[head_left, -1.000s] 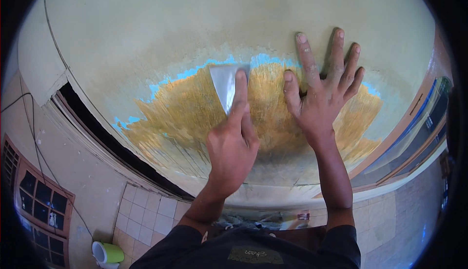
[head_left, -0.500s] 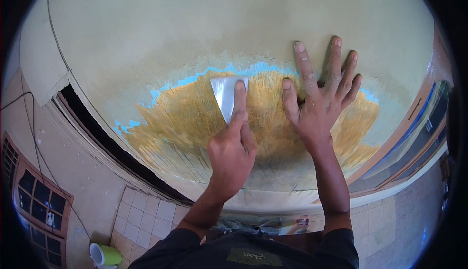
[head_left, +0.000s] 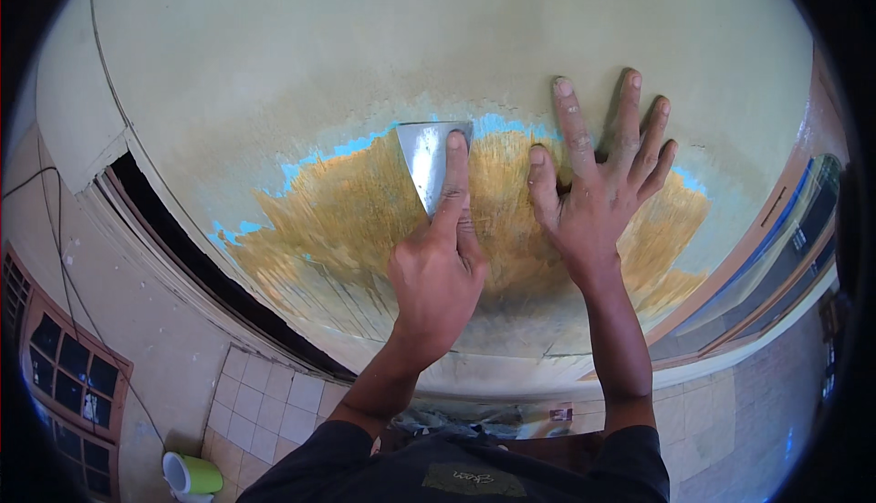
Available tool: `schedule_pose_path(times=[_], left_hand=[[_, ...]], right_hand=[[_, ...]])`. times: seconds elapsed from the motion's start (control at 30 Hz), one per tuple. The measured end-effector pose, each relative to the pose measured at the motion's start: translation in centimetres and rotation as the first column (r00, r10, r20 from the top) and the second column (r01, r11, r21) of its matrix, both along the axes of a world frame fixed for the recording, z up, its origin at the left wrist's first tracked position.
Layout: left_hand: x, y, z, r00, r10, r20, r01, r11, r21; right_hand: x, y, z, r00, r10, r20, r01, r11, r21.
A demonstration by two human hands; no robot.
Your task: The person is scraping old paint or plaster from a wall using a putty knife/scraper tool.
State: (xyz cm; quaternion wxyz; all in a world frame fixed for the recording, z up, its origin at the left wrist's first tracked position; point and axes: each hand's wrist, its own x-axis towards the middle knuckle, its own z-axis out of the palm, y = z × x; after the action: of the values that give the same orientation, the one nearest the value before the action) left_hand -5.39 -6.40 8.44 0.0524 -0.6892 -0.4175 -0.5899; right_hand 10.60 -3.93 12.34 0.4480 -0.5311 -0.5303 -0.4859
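My left hand (head_left: pixel 436 266) is closed round a putty knife (head_left: pixel 422 161), its index finger stretched along the metal blade. The handle is hidden in my palm. The blade's wide edge lies against the painted surface (head_left: pixel 383 38), at the blue fringe (head_left: pixel 506 125) where pale green paint meets a bare brownish-yellow patch (head_left: pixel 347 220). To the right, my right hand (head_left: pixel 598 197) rests on the same surface with fingers spread and nothing in it. Its fingertips reach onto the green paint, and its thumb lies over the bare patch. Whitish dust marks the fingers.
A long dark gap (head_left: pixel 219 280) runs along the surface's left side. Beyond it are a wooden-framed window (head_left: pixel 73 366) and a hanging cable (head_left: pixel 62 257). A green and white bucket (head_left: pixel 203 475) stands on the tiled floor at lower left. At right is a framed glass opening (head_left: pixel 776 257).
My left hand has pushed the putty knife upward, away from me, so its edge now reaches the blue fringe. My right hand has stayed in place.
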Motion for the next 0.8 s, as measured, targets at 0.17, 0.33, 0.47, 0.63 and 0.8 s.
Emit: schedule_pose_path(times=[0.17,0.33,0.47,0.63,0.8], left_hand=[[-0.2,0.0,-0.7,1.000,0.002,-0.021,-0.002,1.000,-0.017],[-0.2,0.3,-0.3,1.000,-0.019,0.017,0.019,1.000,0.024],[-0.5,0.0,-0.5,0.999,-0.002,-0.037,0.001,0.999,-0.045],[-0.2,-0.5,0.7,0.998,-0.062,0.030,0.066,0.988,-0.143],[-0.1,0.2,-0.8,0.998,-0.068,0.011,0.068,0.997,-0.037]], right_hand=[[0.0,-0.2,0.0,1.000,-0.010,0.001,0.010,1.000,-0.009],[-0.4,-0.1,0.2,1.000,-0.003,-0.005,0.003,1.000,-0.012],[-0.4,0.3,-0.1,1.000,-0.012,0.002,0.011,1.000,0.006],[-0.6,0.2,0.1,1.000,-0.020,-0.001,0.020,1.000,0.008],[-0.4,0.6,-0.1,1.000,-0.017,0.005,0.017,1.000,0.005]])
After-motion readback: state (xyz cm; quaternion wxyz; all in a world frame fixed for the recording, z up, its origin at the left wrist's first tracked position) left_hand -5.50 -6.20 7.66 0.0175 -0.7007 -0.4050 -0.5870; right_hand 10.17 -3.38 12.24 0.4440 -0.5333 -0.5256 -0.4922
